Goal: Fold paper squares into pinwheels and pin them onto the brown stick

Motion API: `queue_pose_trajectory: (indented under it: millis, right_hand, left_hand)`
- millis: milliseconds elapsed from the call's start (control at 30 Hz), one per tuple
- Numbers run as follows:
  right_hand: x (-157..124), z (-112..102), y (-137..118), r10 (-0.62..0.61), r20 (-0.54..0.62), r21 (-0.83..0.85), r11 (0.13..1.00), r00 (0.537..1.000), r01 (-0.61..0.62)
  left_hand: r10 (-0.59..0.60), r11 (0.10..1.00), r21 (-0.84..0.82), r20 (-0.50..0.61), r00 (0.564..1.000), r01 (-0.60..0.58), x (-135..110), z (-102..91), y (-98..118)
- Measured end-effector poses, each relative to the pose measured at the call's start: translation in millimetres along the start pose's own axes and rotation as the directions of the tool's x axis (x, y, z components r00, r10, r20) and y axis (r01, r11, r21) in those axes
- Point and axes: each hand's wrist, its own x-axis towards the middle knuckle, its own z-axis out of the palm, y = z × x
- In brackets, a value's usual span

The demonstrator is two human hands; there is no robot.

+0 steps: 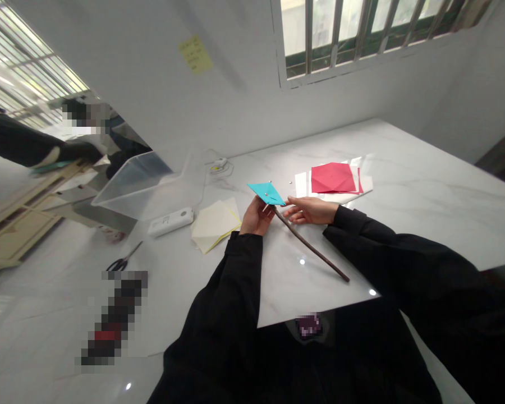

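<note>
A folded turquoise paper piece [266, 192] with a small pin head at its middle sits at the top end of a thin dark stick [311, 249]. My left hand [256, 217] is closed around the stick's top, just under the paper. My right hand [309, 210] rests beside the paper's right corner, fingers pinched toward the stick. The stick slants down to the right, its lower end on the white marble table [425, 191]. Both arms wear black sleeves.
Red folded paper [334, 178] lies on white sheets behind my right hand. Pale yellow paper [214, 224], a white device [170, 221], a clear plastic bin [134, 182] and scissors [124, 259] lie left. A person sits at far left.
</note>
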Motion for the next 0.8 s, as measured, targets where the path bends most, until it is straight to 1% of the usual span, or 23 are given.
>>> queue_pose_trajectory:
  millis: [67,167,267,400,533,667,800]
  right_hand:
    - [9.1,1.8,-0.9,-0.024,-0.030,0.120,0.992,0.999,0.027]
    - [22.6,6.1,-2.0,-0.046,-0.002,0.190,0.981,0.999,0.046]
    - [32.2,11.9,-0.4,-0.093,-0.038,0.190,0.977,0.995,0.099]
    - [34.5,16.3,3.9,-0.178,-0.074,0.171,0.967,0.981,0.188]
    - [30.5,14.0,5.7,-0.180,-0.061,0.184,0.965,0.982,0.188]
    - [28.6,11.4,6.1,-0.178,-0.065,0.187,0.964,0.982,0.187]
    - [28.0,11.2,6.5,-0.190,-0.069,0.180,0.963,0.979,0.199]
  left_hand:
    - [0.000,1.000,0.003,-0.004,1.000,0.000,0.7,0.6,-1.1]
    - [-0.005,1.000,0.024,0.017,1.000,0.005,1.5,1.2,-2.3]
    - [0.002,1.000,0.031,0.038,0.999,-0.004,1.6,1.5,-2.8]
    - [0.024,1.000,0.017,0.046,0.999,-0.025,2.0,1.4,-4.6]
    - [0.023,0.999,0.043,0.054,0.998,-0.026,4.4,1.0,-7.5]
    - [0.028,0.997,0.075,0.031,0.999,-0.030,7.5,-0.1,-9.4]
    - [0.049,0.996,0.068,0.030,0.998,-0.051,9.6,-0.4,-10.7]
